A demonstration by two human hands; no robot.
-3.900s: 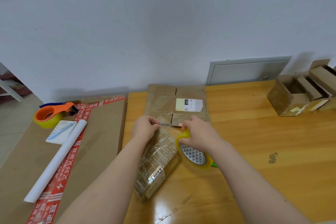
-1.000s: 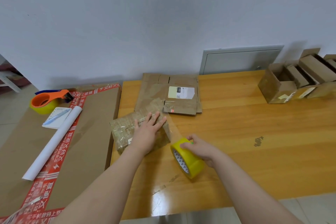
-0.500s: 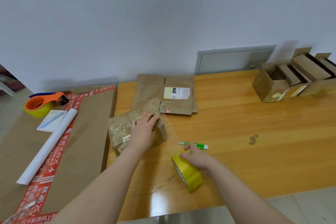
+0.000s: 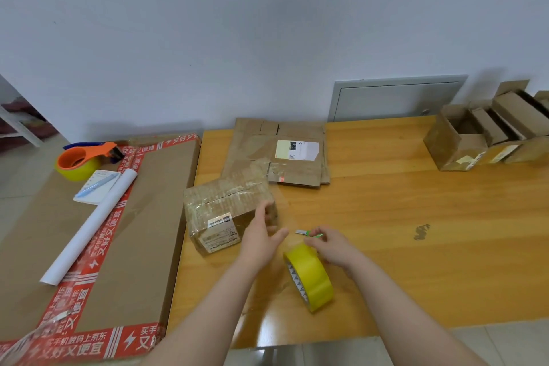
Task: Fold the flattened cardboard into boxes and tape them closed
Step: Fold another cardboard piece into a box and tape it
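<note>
Bare table right of taped box

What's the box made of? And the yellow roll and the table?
The box looks like brown cardboard wrapped in clear glossy tape; it wrinkles and glints. The yellow roll seems to be plastic tape on a printed core. The table looks like varnished wood: grain lines and reflections.

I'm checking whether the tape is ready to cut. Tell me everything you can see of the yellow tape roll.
The yellow tape roll stands on edge on the wooden table, near its front. Yellow band; inner core printed with dark triangles. A clear strip runs from it to the taped box. The right hand touches its top and seems to pinch a green cutter.
</note>
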